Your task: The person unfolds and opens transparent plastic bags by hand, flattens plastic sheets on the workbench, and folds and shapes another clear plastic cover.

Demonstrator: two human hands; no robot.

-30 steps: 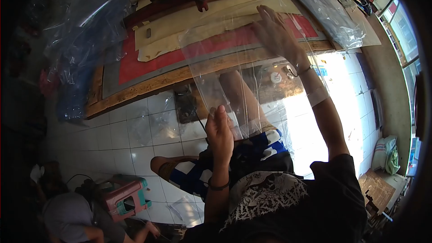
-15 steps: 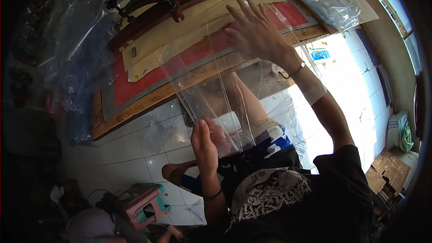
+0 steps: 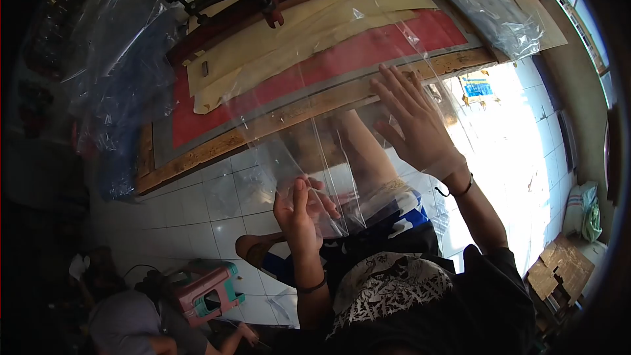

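Note:
A large clear plastic sheet or bag (image 3: 328,138) stretches from my lap up over the front edge of the work table. Its near left edge is in my left hand (image 3: 303,213), thumb on top and fingers behind the film. My right hand (image 3: 414,118) lies spread against the plastic on its right side, fingers apart, just in front of the wooden frame (image 3: 263,123). Behind the film, the frame holds a red panel (image 3: 210,118) with cream paper (image 3: 227,82) on it.
A dark red metal bar (image 3: 223,29) with clamps crosses the table's back. Crumpled plastic lies at left (image 3: 131,85) and right (image 3: 486,13). Another person (image 3: 125,322) is at lower left beside a pink and green stool (image 3: 207,292). A sack (image 3: 582,213) stands right.
My right hand has moved down along the plastic, toward my body, from above the red panel to the frame's front edge. My left hand keeps the near edge; its fingers have shifted slightly.

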